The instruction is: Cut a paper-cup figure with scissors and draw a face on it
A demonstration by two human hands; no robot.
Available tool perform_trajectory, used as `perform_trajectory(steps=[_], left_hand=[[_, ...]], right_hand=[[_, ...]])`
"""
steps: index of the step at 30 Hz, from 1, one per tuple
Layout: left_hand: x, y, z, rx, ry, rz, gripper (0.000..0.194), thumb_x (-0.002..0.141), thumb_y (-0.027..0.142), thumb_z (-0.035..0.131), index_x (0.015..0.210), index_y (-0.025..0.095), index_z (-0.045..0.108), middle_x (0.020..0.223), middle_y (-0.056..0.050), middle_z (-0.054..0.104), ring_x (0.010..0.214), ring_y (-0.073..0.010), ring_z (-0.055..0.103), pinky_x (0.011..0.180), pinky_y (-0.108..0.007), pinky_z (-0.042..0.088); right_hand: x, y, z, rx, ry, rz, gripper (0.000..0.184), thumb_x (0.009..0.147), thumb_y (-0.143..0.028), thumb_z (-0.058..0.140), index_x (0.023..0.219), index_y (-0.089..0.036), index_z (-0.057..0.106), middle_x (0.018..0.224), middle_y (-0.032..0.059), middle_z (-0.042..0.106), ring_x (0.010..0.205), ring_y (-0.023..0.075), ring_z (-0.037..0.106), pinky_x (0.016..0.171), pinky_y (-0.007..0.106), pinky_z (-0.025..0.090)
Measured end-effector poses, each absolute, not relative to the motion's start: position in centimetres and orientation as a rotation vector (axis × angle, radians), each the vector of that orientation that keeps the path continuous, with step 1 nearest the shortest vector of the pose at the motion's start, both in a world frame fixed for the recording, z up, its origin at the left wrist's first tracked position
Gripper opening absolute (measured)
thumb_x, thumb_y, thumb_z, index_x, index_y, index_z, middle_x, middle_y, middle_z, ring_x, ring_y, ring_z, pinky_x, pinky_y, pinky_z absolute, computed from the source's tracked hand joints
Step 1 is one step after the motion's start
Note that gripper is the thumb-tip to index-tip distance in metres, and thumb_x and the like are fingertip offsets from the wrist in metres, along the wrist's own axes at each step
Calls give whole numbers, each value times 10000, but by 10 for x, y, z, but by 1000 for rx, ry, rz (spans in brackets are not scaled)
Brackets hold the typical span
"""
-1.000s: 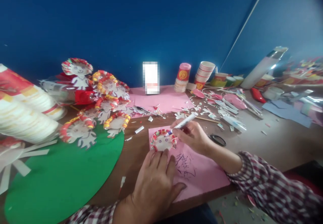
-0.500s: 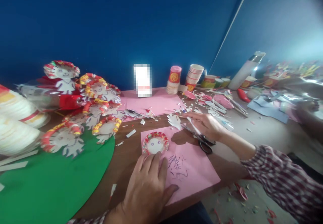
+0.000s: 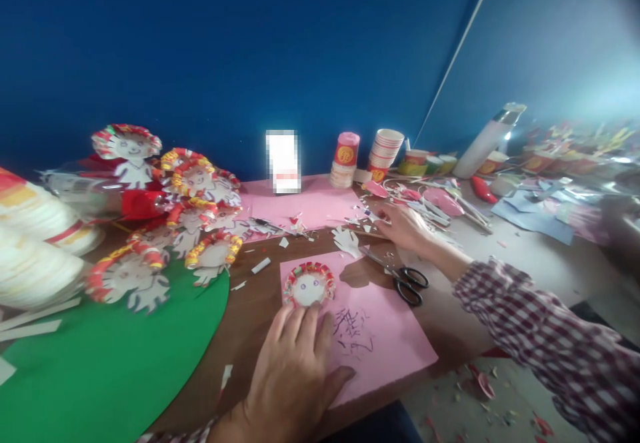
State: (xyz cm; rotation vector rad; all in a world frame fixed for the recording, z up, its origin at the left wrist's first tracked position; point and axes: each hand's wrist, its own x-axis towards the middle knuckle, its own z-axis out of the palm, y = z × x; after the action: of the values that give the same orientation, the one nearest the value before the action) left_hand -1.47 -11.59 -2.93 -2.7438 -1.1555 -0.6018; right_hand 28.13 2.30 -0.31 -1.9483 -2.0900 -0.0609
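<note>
My left hand (image 3: pixel 295 356) lies flat and open on a pink paper sheet (image 3: pixel 385 336) that bears dark handwritten marks. Its fingertips touch the lower edge of a round white paper face (image 3: pixel 309 288) with drawn eyes and a red, patterned curled rim. Farther back, my right hand (image 3: pixel 403 226) reaches over the table with thumb and fingers apart. Close to its fingertips is a small white and blue object (image 3: pixel 369 214), too blurred to name. Black-handled scissors (image 3: pixel 410 286) lie below the right hand, beside a white paper hand-shaped cutout (image 3: pixel 347 240).
Several finished paper figures (image 3: pixel 200 180) pile up at left, by a green round sheet (image 3: pixel 115 363) and large cup stacks (image 3: pixel 40 250). Paper cups (image 3: pixel 387 150) and a pink-topped roll (image 3: pixel 346 156) stand at the back. Scraps litter the table. Another person's blurred hand (image 3: pixel 620 216) is at far right.
My right hand has moved back and slightly up, away from the scissors, whose handles now show fully. My left hand stays on the paper face and pink sheet.
</note>
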Motion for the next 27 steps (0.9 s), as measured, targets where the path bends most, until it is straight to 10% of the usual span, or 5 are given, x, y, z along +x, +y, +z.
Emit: perform_trajectory(steps=[27], left_hand=[[-15,-118,-23,-2736,-1169,-524,592,824,604,490,1161,132,604,1186,-140,623,1062,-300,559,964,-495,389]], right_hand=[[267,48,16,-2123,-2312,-17,298,807,-392,556,999,-184,647,944,100,694,824,242,630,612,289,406]])
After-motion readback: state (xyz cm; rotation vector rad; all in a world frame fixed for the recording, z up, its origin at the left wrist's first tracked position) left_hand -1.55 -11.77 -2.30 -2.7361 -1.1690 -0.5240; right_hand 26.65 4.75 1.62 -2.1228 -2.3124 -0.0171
